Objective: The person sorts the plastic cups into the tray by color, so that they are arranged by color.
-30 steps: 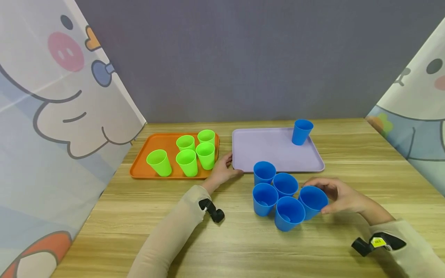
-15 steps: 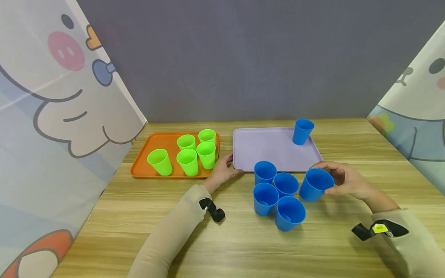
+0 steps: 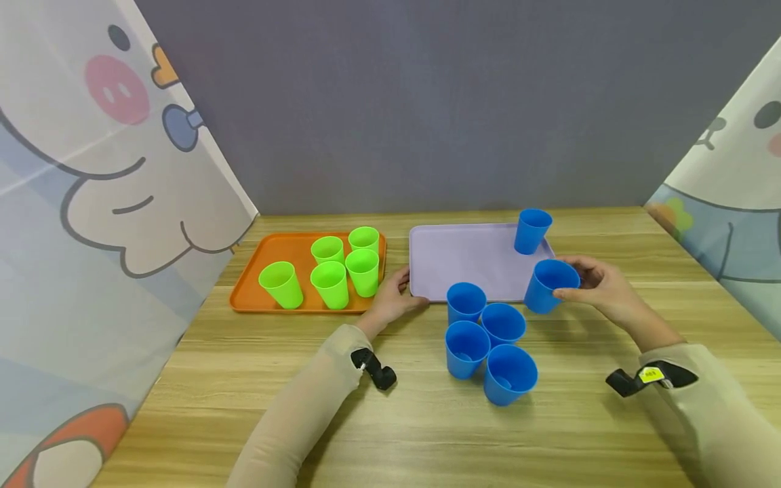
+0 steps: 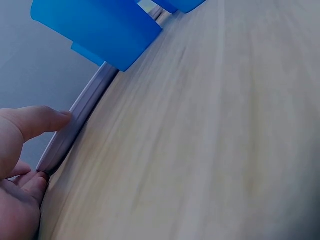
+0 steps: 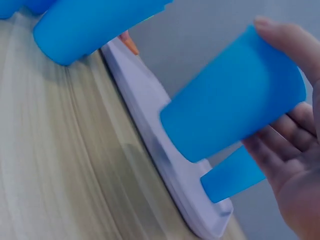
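While the right hand [image 3: 604,293] grips a blue, tapering plastic cup [image 3: 543,290] between its thumb and fingers, spread to the cup's width, the left hand [image 3: 390,298] holds the near left corner of a lilac rectangular tray [image 3: 466,263], its thumb on the near edge and its fingers at the left edge. The held cup, mouth up, hangs clear of the tabletop by the tray's near right corner, and in the right wrist view its base is above the tray's rim. Beyond it, a second blue cup [image 3: 529,234] stands upright on the tray at the far right corner.

In front of the tray's near edge, four more blue cups stand close together on the wood-grain tabletop [image 3: 390,434], mouths up: a far left one [image 3: 466,303], a near left one [image 3: 465,354], a middle one [image 3: 503,325] and a nearest one [image 3: 509,379]. Left of the left hand lies an orange rectangular tray [image 3: 259,264] with five bright green plastic cups [image 3: 330,285] upright on it: four cluster toward its right edge, and one is apart, near its near edge. A plain grey backdrop [image 3: 396,108] rises behind the tabletop's far edge.
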Demonstrator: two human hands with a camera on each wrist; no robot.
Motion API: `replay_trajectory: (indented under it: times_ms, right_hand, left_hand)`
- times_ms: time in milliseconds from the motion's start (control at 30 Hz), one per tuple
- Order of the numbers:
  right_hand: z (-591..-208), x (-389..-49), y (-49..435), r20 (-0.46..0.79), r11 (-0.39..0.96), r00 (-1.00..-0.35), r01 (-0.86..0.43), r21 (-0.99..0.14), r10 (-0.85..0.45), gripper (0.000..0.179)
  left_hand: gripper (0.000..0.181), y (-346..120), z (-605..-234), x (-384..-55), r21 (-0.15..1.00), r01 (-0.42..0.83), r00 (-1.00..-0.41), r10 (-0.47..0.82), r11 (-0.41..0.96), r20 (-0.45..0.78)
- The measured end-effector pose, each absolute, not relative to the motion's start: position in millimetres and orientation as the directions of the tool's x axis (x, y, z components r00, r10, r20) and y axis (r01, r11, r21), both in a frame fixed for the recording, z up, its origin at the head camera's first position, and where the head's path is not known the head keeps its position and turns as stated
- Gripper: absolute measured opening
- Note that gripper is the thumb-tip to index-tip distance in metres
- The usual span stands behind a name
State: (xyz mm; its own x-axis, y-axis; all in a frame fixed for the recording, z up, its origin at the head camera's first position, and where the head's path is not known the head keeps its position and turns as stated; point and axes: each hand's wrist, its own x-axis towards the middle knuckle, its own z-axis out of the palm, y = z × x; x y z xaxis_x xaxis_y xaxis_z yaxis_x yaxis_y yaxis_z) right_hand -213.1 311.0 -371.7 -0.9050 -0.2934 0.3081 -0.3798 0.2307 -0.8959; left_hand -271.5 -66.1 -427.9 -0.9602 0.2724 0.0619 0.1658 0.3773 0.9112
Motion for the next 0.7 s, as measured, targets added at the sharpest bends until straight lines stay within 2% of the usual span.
replay_trajectory:
  times_ms: [100,233,700]
  right_hand:
    - [-372.3,-217.2,309.5,0.252,0.333,-0.951,-0.301,-0.894,-0.181,0.039]
    - [-373.5,-225.8,308.4,0.221,0.414,-0.971,-0.238,-0.878,-0.087,0.033]
    - [-376.0,-255.7,298.2,0.133,0.449,-0.986,-0.075,-0.891,0.098,0.067]
  left_hand:
    - [0.079,-65.7,-429.2,-272.4,0.912,0.167,-0.96,0.273,0.374,0.064]
    - [0.08,-65.6,-430.3,-273.1,0.913,0.17,-0.96,0.27,0.371,0.069]
    - [0.079,-65.5,-430.9,-273.6,0.913,0.157,-0.962,0.267,0.376,0.056]
